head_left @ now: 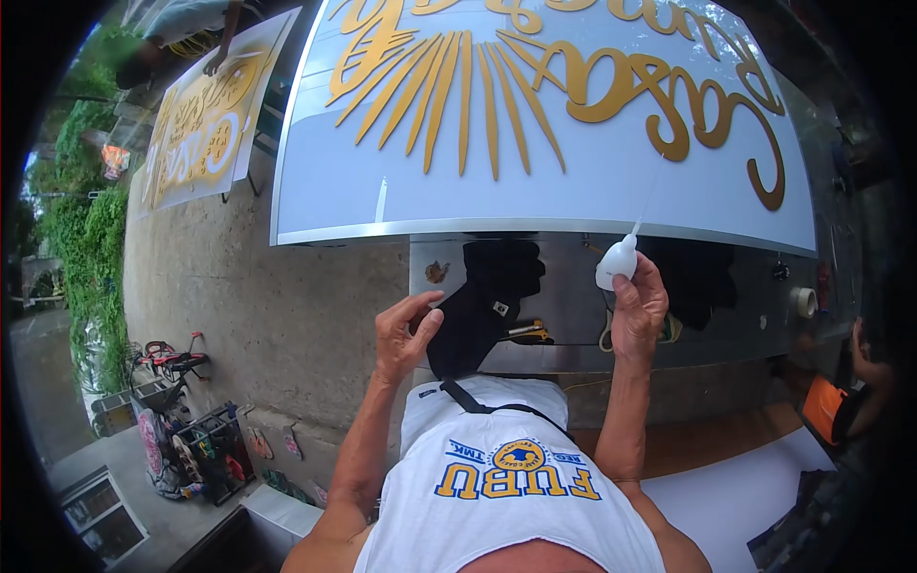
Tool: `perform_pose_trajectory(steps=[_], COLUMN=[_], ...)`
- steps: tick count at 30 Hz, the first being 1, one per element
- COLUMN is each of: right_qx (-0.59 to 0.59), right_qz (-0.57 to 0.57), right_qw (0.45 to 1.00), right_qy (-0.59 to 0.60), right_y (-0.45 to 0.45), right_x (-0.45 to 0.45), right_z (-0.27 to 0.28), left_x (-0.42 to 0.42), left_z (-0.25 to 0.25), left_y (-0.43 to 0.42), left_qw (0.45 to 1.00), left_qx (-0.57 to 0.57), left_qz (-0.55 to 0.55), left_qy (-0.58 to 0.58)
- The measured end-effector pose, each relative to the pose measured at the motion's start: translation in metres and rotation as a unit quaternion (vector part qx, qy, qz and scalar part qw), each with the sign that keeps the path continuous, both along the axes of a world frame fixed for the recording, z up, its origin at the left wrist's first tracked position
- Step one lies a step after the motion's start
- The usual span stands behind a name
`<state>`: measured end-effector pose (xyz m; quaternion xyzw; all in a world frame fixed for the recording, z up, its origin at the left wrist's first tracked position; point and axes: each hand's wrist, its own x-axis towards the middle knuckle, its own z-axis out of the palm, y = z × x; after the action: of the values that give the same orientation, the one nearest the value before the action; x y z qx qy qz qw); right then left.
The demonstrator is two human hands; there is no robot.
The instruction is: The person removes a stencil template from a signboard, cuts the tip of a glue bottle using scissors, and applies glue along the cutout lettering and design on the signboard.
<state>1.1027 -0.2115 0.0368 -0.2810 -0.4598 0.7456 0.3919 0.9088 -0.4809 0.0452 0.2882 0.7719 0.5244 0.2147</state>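
My right hand [638,310] is closed around a small white squeeze bottle [619,263]. The bottle's thin needle tip points up and away, over the near edge of a sign panel [439,205]. Gold lettering [626,86] and gold rays [463,105] stand raised on the panel's pale face, upside down to me. My left hand [408,334] holds nothing; it hovers below the panel's edge with thumb and fingers apart and slightly curled. Between my hands, black cloth [473,320] hangs over a grey surface, beside a yellow-and-black tool [528,330].
A second sign board [202,124] with gold painting stands at left, a person's arm [224,43] over it. At right are a tape roll [805,303] and another person's hand [864,353] near an orange item [821,409]. A small bike [172,363] stands lower left.
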Motion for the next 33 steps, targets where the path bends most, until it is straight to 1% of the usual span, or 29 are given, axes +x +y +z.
perform_pose_trajectory(steps=[1, 3, 4, 6, 7, 8, 9, 11, 13, 15, 16, 17, 18, 22, 25, 28, 33], right_qx=[0.002, 0.008, 0.013, 0.005, 0.010, 0.009, 0.009, 0.008, -0.002, -0.016, -0.022, -0.013, -0.013, -0.007, -0.015, -0.028, -0.033], right_qz=[-0.002, -0.016, -0.020, -0.024, -0.029, -0.047, -0.063, -0.072, -0.079, -0.096, -0.104, -0.118, -0.121, -0.141, -0.133, -0.136, -0.153], right_qw=[1.000, 1.000, 1.000, 1.000, 0.999, 0.999, 0.998, 0.997, 0.996, 0.994, 0.993, 0.992, 0.992, 0.989, 0.989, 0.987, 0.984], right_qy=[-0.002, -0.007, -0.009, 0.009, 0.007, 0.014, 0.020, 0.034, 0.044, 0.044, 0.046, 0.041, 0.039, 0.055, 0.060, 0.081, 0.086], right_y=[-0.004, -0.015, -0.021, -0.035, -0.045, -0.057, -0.068, -0.095, -0.127, -0.154, -0.165, -0.177, -0.188, -0.208, -0.213, -0.216, -0.217], right_x=[-0.002, -0.005, -0.006, -0.010, -0.014, -0.018, -0.022, -0.032, -0.040, -0.046, -0.049, -0.052, -0.052, -0.053, -0.047, -0.036, -0.009], right_z=[0.000, 0.001, 0.001, 0.000, 0.001, 0.003, 0.006, 0.013, 0.017, 0.019, 0.020, 0.020, 0.022, 0.026, 0.024, 0.022, 0.015], left_x=[-0.004, -0.015, -0.020, -0.033, -0.043, -0.053, -0.061, -0.067, -0.084, -0.092, -0.098, -0.106, -0.110, -0.108, -0.099, -0.084, -0.054], left_z=[0.004, 0.017, 0.031, 0.068, 0.085, 0.102, 0.120, 0.166, 0.201, 0.225, 0.243, 0.263, 0.273, 0.276, 0.277, 0.279, 0.274], left_y=[-0.002, -0.005, -0.006, -0.008, -0.009, -0.009, -0.010, -0.017, -0.029, -0.047, -0.049, -0.048, -0.050, -0.059, -0.063, -0.065, -0.056], left_qw=[1.000, 0.997, 0.996, 0.977, 0.976, 0.945, 0.898, 0.832, 0.754, 0.700, 0.697, 0.677, 0.651, 0.641, 0.637, 0.640, 0.627], left_qx=[0.002, 0.065, 0.070, 0.185, 0.190, 0.301, 0.409, 0.500, 0.556, 0.592, 0.594, 0.560, 0.519, 0.531, 0.543, 0.552, 0.562], left_qz=[-0.002, 0.008, 0.004, -0.011, -0.016, -0.073, -0.126, -0.178, -0.283, -0.326, -0.328, -0.415, -0.498, -0.497, -0.489, -0.476, -0.473], left_qy=[-0.002, -0.045, -0.047, -0.106, -0.109, -0.106, -0.102, -0.157, -0.206, -0.233, -0.232, -0.237, -0.243, -0.245, -0.244, -0.244, -0.259])
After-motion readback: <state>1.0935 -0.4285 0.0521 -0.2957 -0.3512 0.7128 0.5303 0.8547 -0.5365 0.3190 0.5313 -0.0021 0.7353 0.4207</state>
